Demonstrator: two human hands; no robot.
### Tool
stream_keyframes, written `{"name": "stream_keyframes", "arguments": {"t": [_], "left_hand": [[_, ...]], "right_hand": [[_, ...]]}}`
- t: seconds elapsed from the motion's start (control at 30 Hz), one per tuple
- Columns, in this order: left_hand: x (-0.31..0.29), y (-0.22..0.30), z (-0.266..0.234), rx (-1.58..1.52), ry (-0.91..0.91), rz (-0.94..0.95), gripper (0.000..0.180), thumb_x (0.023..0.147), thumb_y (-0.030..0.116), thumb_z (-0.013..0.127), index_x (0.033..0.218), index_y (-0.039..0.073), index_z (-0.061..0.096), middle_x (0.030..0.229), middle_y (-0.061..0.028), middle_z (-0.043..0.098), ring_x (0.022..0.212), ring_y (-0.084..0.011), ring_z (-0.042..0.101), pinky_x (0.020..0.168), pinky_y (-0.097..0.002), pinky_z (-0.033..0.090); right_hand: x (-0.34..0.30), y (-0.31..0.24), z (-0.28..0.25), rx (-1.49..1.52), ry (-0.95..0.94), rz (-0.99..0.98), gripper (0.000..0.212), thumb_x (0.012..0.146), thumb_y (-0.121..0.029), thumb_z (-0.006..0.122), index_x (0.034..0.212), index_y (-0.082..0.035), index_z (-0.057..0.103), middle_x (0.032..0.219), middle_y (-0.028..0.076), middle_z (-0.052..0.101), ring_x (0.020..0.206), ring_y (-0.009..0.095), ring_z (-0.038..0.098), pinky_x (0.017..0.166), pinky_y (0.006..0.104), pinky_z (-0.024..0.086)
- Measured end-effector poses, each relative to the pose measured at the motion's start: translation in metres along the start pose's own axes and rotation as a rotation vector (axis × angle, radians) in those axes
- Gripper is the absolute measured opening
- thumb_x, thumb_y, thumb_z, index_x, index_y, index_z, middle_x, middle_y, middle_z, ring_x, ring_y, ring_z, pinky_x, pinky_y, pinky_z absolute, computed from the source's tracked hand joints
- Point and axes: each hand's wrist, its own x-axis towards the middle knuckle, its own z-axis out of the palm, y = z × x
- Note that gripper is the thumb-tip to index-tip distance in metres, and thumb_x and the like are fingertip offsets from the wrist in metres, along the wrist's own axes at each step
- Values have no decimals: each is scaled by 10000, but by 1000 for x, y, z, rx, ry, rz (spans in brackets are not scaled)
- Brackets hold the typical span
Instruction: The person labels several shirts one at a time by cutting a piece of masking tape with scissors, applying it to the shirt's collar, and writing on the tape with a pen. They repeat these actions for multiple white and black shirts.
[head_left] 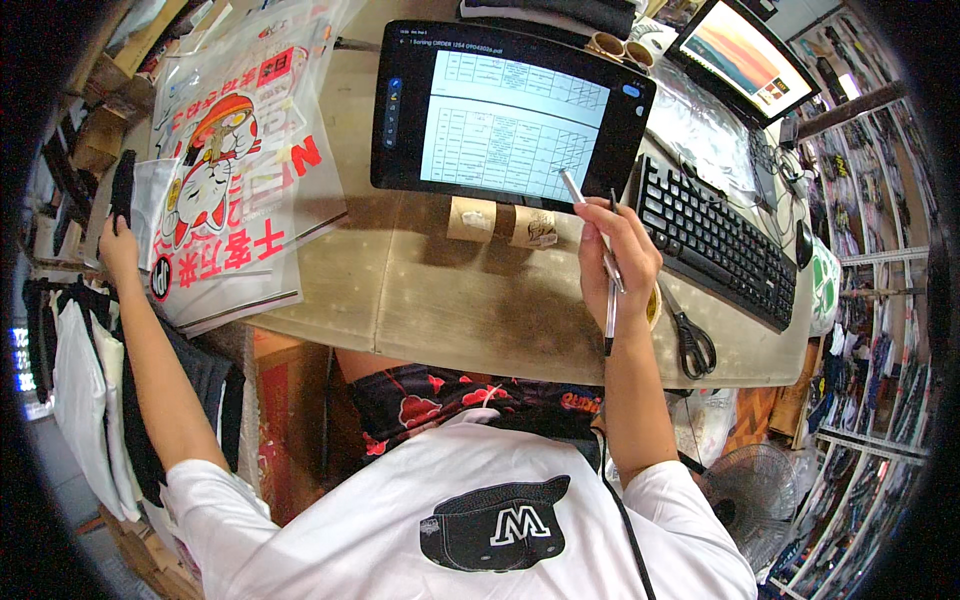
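My right hand [622, 258] is closed around a white stylus [571, 186], its tip over the lower right of a lit tablet [382, 150]. A second slim pen [611, 322] also appears held in that hand, reaching down toward the wrist. The tablet's screen shows a document of tables and leans against two cardboard rolls [470, 219]. Far to the left, my left hand [119, 248] is closed on the lower end of a folded black cloth item [123, 190]. Next to it lies a clear plastic bag [212, 120] printed with a white lucky cat and red characters.
Right of the tablet are a black keyboard [715, 225], black-handled scissors [692, 345] and an open laptop [745, 60]. Clothes hang below the table [420, 290] on the left [85, 400]. A fan [755, 490] and packed shelves [870, 360] stand on the right.
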Motion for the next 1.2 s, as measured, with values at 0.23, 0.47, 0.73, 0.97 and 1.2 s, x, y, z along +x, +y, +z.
{"name": "stream_keyframes", "arguments": {"t": [0.23, 0.47, 0.73, 0.97, 1.2], "left_hand": [[-192, 238, -154, -474, -171, 216, 320, 969, 134, 522, 1246, -9, 596, 1190, -161, 658, 1095, -276, 624, 976, -371, 443], [-301, 300, -222, -613, -635, 615, 296, 747, -3, 600, 1041, 1, 632, 1200, -183, 637, 1157, -374, 584, 1013, -485, 437], [-419, 297, -87, -778, -1730, 835, 379, 877, 329, 590, 1126, 48, 640, 1097, -179, 666, 1047, -343, 625, 893, -402, 497], [-437, 262, 58, -4, -1352, 476, 386, 913, 337, 552, 1155, 46, 630, 1112, -171, 664, 1037, -343, 626, 888, -397, 497], [-436, 241, 47, 94, -1329, 489, 368, 917, 320, 554, 1146, 41, 630, 1098, -171, 666, 1017, -342, 632, 880, -399, 498]], "right_hand": [[-1, -3, -10, -60, 6, 66, 176, 793, 82, 622, 938, -7, 667, 862, 153, 674, 723, 246, 672, 633, 301, 522], [-26, -37, -34, -92, -44, 57, 246, 698, 87, 667, 908, -42, 670, 802, 118, 606, 679, 250, 597, 597, 313, 470], [-62, -43, -35, -302, -441, 196, 330, 670, -6, 657, 987, -98, 664, 855, 109, 522, 876, 341, 531, 751, 431, 447], [-53, -27, -95, -356, -270, 313, 308, 731, 94, 651, 995, -65, 670, 1033, 131, 666, 1114, 326, 598, 934, 399, 474], [-102, -8, -145, -321, -423, 437, 301, 751, 109, 561, 995, -42, 656, 1239, 164, 632, 1305, 363, 480, 992, 387, 457]]}}
